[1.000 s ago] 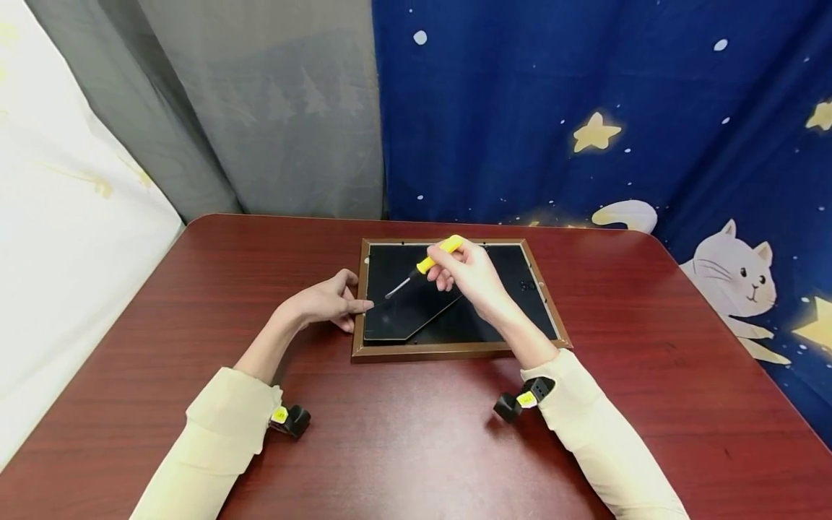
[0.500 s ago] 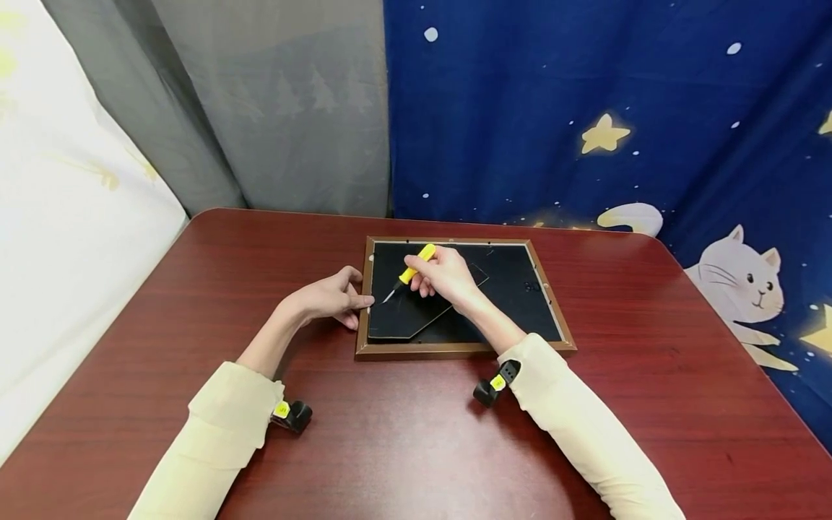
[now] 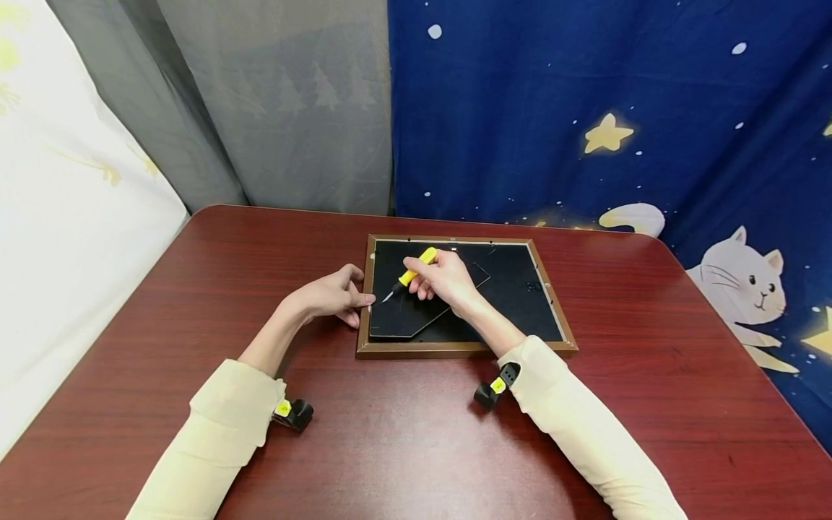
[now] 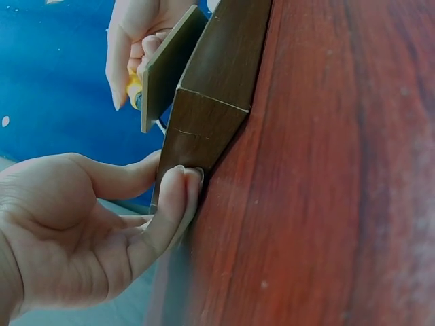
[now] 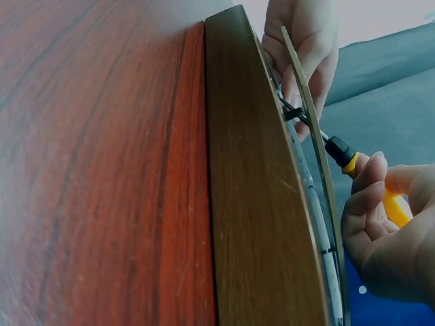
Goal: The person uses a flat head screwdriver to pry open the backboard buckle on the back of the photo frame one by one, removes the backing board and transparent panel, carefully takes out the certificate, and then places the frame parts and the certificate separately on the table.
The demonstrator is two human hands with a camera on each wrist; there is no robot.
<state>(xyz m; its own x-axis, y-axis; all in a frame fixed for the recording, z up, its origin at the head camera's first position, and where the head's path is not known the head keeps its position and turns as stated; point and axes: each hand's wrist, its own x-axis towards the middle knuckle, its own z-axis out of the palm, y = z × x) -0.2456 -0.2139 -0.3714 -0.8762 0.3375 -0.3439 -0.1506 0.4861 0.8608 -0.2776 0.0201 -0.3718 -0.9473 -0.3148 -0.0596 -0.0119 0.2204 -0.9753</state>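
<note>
A brown picture frame (image 3: 422, 351) lies face down, its black backing board (image 3: 520, 318) and folded stand flap (image 3: 399, 321) upward. My left hand (image 3: 328, 296) grips the frame's left side, thumb over the top edge and fingers against the outer side (image 4: 197, 136). In my right hand (image 3: 448, 280) is a screwdriver (image 3: 418, 267) with a yellow handle and black collar. Its metal shaft points down to the left, the tip close to the left inner edge near my left thumb. The right wrist view shows a small black tab (image 5: 293, 114) along the frame's inner edge; the flap partly hides the shaft.
The frame rests on a reddish-brown wooden table (image 3: 403, 440), toward its far edge. Behind hang a grey curtain (image 3: 292, 144) and a blue curtain (image 3: 520, 108) with stars and a cat. White cloth (image 3: 78, 253) hangs at the left.
My right hand has brought the screwdriver left and down, its tip now nearer the left inner edge. My left hand keeps its grip on the frame. The head view has shifted slightly.
</note>
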